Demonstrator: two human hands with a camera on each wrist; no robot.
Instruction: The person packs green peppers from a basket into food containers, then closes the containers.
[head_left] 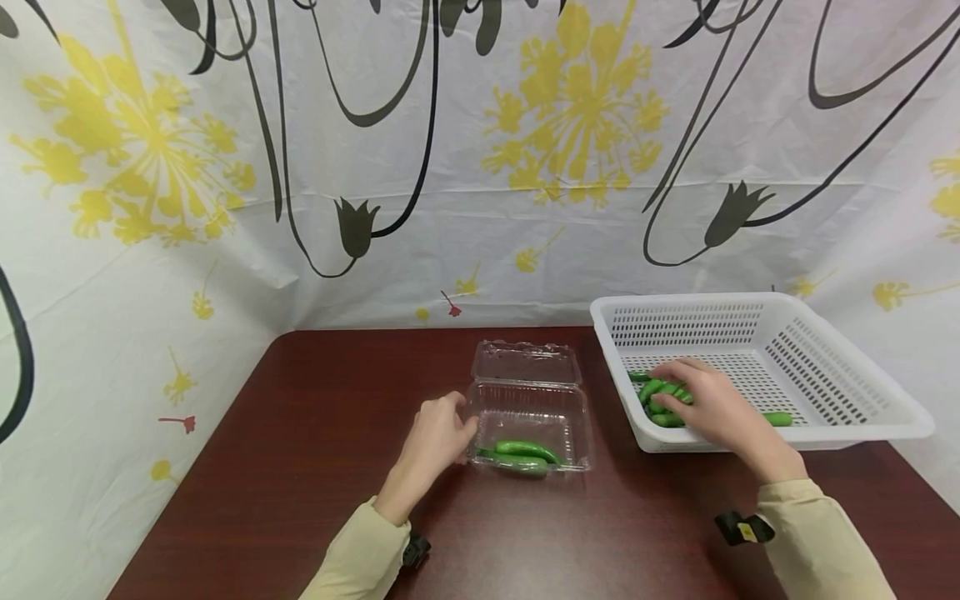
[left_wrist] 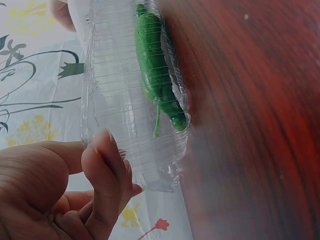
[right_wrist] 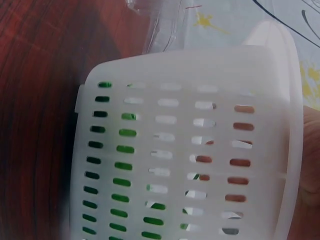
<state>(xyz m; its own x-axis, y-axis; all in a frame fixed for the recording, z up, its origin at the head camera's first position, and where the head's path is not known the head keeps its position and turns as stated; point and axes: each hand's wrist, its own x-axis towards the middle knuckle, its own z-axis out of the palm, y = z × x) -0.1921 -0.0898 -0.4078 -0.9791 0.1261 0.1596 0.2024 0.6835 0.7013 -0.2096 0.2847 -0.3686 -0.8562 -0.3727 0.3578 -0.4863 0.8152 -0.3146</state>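
Note:
A clear plastic clamshell box (head_left: 528, 408) lies with its lid (head_left: 527, 364) folded back on the table. Two green peppers (head_left: 528, 452) rest along its near side; in the left wrist view a pepper (left_wrist: 152, 60) shows through the ribbed wall. My left hand (head_left: 435, 433) pinches the box's left rim between thumb and fingers. Over at the right, my right hand (head_left: 705, 400) reaches into a white basket (head_left: 862, 437), fingers and thumb spread over several green peppers (head_left: 651, 390). The basket wall (right_wrist: 165, 120) hides most of that hand in the right wrist view.
The basket stands on the right part of the dark red wooden table (head_left: 315, 467), close to the box. One more pepper (head_left: 777, 418) lies in it, right of my wrist. A patterned white sheet (head_left: 420, 167) hangs behind the table.

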